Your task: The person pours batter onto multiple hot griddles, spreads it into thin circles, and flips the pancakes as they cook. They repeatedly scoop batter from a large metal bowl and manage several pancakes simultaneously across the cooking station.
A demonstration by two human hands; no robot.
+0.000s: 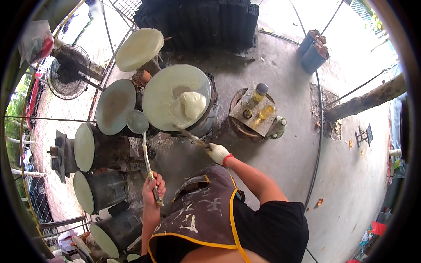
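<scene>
My left hand (pixel 153 189) is closed round the long pale handle of a ladle (pixel 138 122). Its round, batter-smeared bowl hangs over the gap between two round griddles. In a white glove with a red cuff, my right hand (pixel 218 153) grips a long, narrow scraper (pixel 193 138) whose far end reaches the near rim of the large griddle (pixel 153 94). On that griddle a thick, cream-coloured lump of batter (pixel 193 104) sits right of centre, with a pale film spread over much of the surface.
Several stoves with round pale tops (pixel 84 147) curve down the left side. A pale disc (pixel 139 49) stands at the back, near a fan (pixel 70 72). Bottles (pixel 260 91) stand on a square board at right. Black stacked blocks (pixel 197 28) lie behind; a hose (pixel 321 131) crosses the floor.
</scene>
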